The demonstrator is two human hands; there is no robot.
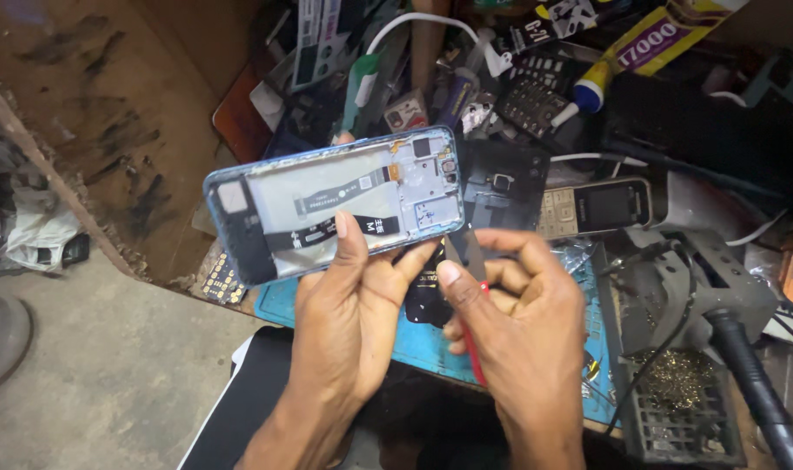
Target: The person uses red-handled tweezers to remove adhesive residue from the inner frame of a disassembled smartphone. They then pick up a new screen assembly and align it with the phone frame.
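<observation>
Left hand (349, 305) gripped the opened blue phone (336, 204) from below, thumb across its black ribbon cable, back facing up at 11 o'clock of the hands, above the table's (431, 344) near edge; I judged that kept the internals exposed and steady. Right hand (518, 313) was closed around a red-handled tool (475, 348), its thin dark blade angled toward the phone's lower right edge. A keypad phone (592, 207) lay at 2 o'clock, a soldering stand (684, 392) at 4.

The left hand (349, 305) holds an opened blue-framed smartphone (336, 204) tilted above the blue work mat (431, 344), thumb on its ribbon cable. The right hand (510, 305), just right of the smartphone, grips a red-handled tool (473, 344). A keypad phone (592, 207) lies right of the smartphone.
</observation>
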